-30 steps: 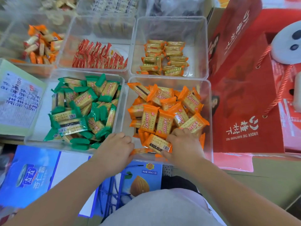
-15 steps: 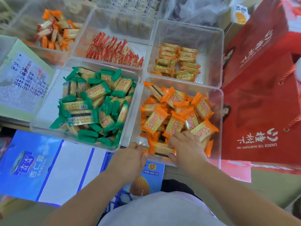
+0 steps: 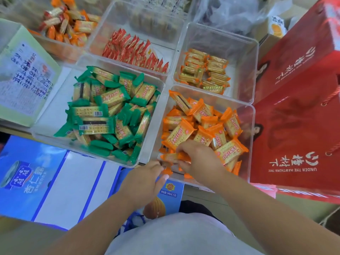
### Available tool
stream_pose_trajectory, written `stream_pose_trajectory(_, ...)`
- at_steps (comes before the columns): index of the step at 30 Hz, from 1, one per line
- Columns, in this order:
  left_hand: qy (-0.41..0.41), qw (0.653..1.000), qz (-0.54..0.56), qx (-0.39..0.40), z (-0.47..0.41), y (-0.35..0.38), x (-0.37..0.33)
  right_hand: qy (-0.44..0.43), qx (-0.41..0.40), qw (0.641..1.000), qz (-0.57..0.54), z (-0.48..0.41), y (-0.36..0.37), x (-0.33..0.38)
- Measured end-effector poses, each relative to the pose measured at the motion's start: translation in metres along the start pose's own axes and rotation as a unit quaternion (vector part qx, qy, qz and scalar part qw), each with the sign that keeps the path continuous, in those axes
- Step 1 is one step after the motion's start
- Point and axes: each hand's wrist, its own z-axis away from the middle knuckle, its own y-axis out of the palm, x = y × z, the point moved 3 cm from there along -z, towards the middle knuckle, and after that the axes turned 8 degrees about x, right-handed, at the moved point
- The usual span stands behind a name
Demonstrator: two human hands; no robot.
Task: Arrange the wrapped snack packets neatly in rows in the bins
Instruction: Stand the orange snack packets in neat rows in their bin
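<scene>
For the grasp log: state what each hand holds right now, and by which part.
The right hand pinches an orange packet by one end. The left hand rests at the near corner of the bin; whether it grips cannot be told.

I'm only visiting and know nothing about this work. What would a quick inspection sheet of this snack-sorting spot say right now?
Surface: hidden beneath the bins and boxes.
Job's things: clear plastic bin of jumbled orange-wrapped snack packets; second clear bin of jumbled green-wrapped packets; behind them, red packets standing in rows and gold packets stacked.
Clutter: pale green printed box; blue-and-white drink cartons.
Hands: right hand pinches one orange packet; left hand at that bin's near corner, grip unclear.
Cables: nothing seen.
Surroundings: red paper gift bag; crumpled clear plastic bag.
</scene>
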Motion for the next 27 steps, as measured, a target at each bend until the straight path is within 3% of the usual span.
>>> stream_pose_trajectory(6,0.021,0.999,0.042,-0.019,0.004,0.0,0.001,0.017,0.075,0.996,0.054,-0.033,0.035,0.009)
stream_pose_trajectory(11,0.029,0.994,0.085,-0.06,0.009,0.001,-0.004,0.0,0.121,0.993,0.008,-0.025,0.051,-0.004)
stream_pose_trajectory(16,0.001,0.999,0.008,-0.037,0.006,0.006,-0.007,-0.008,0.196,0.98,-0.044,-0.02,0.055,-0.009)
stream_pose_trajectory(18,-0.005,0.999,-0.035,-0.006,0.003,0.006,-0.006,-0.006,0.175,0.984,-0.04,-0.02,0.051,-0.004)
stream_pose_trajectory(22,-0.009,0.999,-0.049,0.008,-0.001,0.0,-0.003,0.054,-0.052,0.993,-0.087,-0.018,0.027,-0.016)
stream_pose_trajectory(23,-0.007,0.999,-0.046,0.008,-0.001,0.0,-0.003,0.065,-0.076,0.992,-0.078,-0.018,0.022,-0.022)
stream_pose_trajectory(25,-0.003,0.999,-0.037,0.006,-0.001,0.001,-0.003,0.049,-0.028,0.998,-0.005,-0.022,0.019,-0.031)
stream_pose_trajectory(27,-0.004,1.0,-0.023,0.003,0.0,0.004,-0.002,-0.023,0.078,0.991,0.103,-0.028,0.026,-0.032)
